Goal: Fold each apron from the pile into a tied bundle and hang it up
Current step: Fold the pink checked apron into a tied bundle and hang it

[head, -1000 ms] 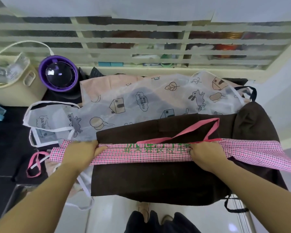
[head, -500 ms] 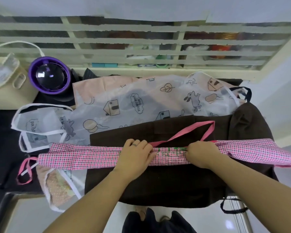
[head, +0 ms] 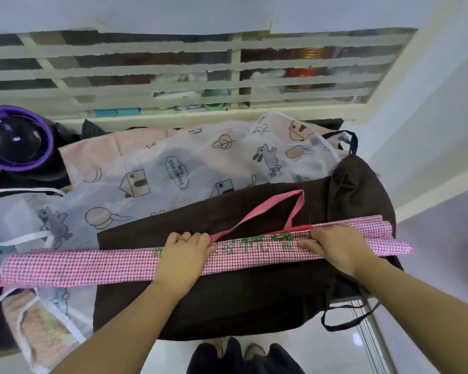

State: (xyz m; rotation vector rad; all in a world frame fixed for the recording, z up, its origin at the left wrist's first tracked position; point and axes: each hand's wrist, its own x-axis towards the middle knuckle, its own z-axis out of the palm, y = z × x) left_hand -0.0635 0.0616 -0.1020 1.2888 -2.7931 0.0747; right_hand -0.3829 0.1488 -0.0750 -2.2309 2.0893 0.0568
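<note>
Pink checked apron (head: 92, 265): lay across the brown apron (head: 227, 300) from left to right, already folded lengthwise into one long narrow strip, with green print showing between the two hands
Pink strap (head: 270, 209): its loop stuck out from the strip's far edge onto the brown cloth, loose and untied
Left hand (head: 181, 255): palm down on the middle of the strip, fingers bent over its far edge and gripping the cloth
Right hand (head: 335, 247): further right on the same strip, fingers laid fairly straight along it, pressing it flat; I could not see where the thumb sat
Done, as I judged it: only the lengthwise folding of this one apron
Left on this apron: folding or rolling the strip short, tying it with the strap, then hanging it
Rest of the pile: the brown apron underneath and the clear printed apron (head: 173, 171) behind it were both spread out unfolded, with a peach cloth (head: 97, 147) under those
Hung bundles: none in sight from where I stood, nor any hook
Overall: early days, most of the job seemed yet to do
</note>
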